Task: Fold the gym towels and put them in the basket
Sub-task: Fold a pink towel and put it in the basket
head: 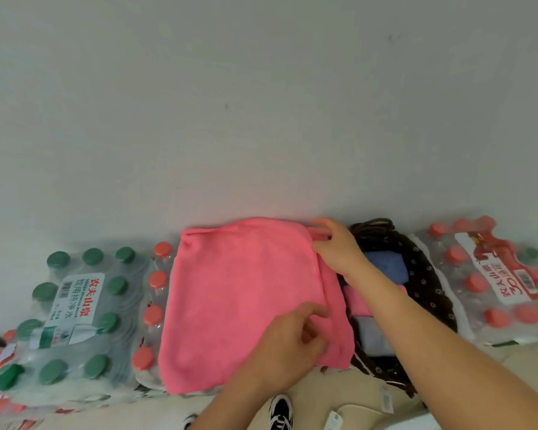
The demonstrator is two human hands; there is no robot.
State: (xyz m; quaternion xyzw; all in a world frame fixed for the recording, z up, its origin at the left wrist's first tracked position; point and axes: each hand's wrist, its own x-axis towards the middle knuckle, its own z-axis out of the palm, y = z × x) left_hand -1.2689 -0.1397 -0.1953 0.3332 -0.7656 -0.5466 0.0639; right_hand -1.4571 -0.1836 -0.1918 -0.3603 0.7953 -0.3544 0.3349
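A pink towel (230, 302) lies spread over a pack of red-capped water bottles against the wall. My right hand (336, 246) pinches its far right corner, where the edge is folded over. My left hand (292, 339) grips the near right edge of the same towel with curled fingers. To the right stands a dark brown fabric basket (429, 280) with small flower prints. Inside it lie folded towels: a blue one (385, 268), a pink one (357, 302) and a pale one (370, 336). My right forearm crosses over the basket.
A pack of green-capped water bottles (75, 311) sits at the left. Another pack of red-capped bottles (497, 280) sits at the right. A pale wall rises directly behind everything. Beige cloth (348, 395) and a black-and-white shoe (280, 411) show below.
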